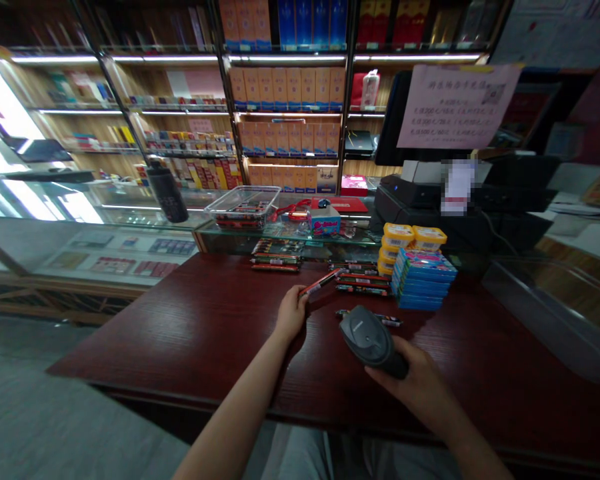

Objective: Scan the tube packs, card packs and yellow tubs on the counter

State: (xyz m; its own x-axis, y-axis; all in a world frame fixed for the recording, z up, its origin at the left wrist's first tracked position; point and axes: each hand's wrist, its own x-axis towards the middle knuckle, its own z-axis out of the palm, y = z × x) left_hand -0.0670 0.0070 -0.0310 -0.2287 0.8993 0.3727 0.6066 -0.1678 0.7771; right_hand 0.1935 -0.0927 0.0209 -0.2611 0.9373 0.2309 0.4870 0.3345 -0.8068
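Observation:
Between the fingers of my left hand (293, 312) is one end of a slim wrapped snack stick (321, 284), tilted up to the right over the table. My right hand (417, 373) is wrapped round the handle of a dark grey barcode scanner (366, 335), its head pointing up and left. Partly behind the scanner lies another wrapped stick (389, 321). A pile of similar sticks (363, 283) lies just beyond my left hand, to the right. Farther back on the left is a second pile of sticks (277, 257).
Blue boxes (425, 280) and yellow-lidded tubs (399, 233) are stacked at the right of the dark red table (190, 333). A clear plastic bin (550, 327) stands at far right. On the glass counter behind are a clear basket (243, 208) and a black bottle (167, 192).

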